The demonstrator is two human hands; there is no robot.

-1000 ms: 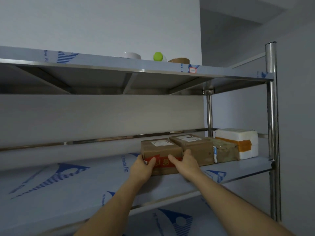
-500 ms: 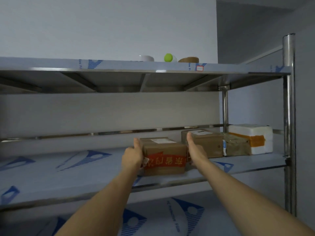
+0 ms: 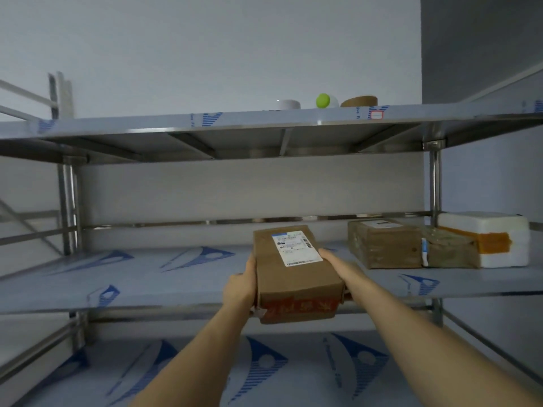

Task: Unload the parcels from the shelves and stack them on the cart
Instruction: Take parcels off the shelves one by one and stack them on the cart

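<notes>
Pale grey wall [image 3: 205, 48] behind steel shelving [image 3: 264, 124], a darker, perhaps recessed corner [image 3: 482, 42] at right

A parcel [image 3: 293, 271] sits between the left hand [image 3: 239, 289] and the right hand [image 3: 342, 267], out over the front edge of the middle shelf [image 3: 176, 277]. To its right on that shelf stand three more in a row — a box [image 3: 382, 245], a wrapped packet [image 3: 449, 249] touching it, then a foam box [image 3: 493, 239] at the far right. On the top shelf [image 3: 264, 121] above — a bowl [image 3: 288, 104], a ball [image 3: 322, 100] and a tape roll [image 3: 360, 101], left to right.
</notes>
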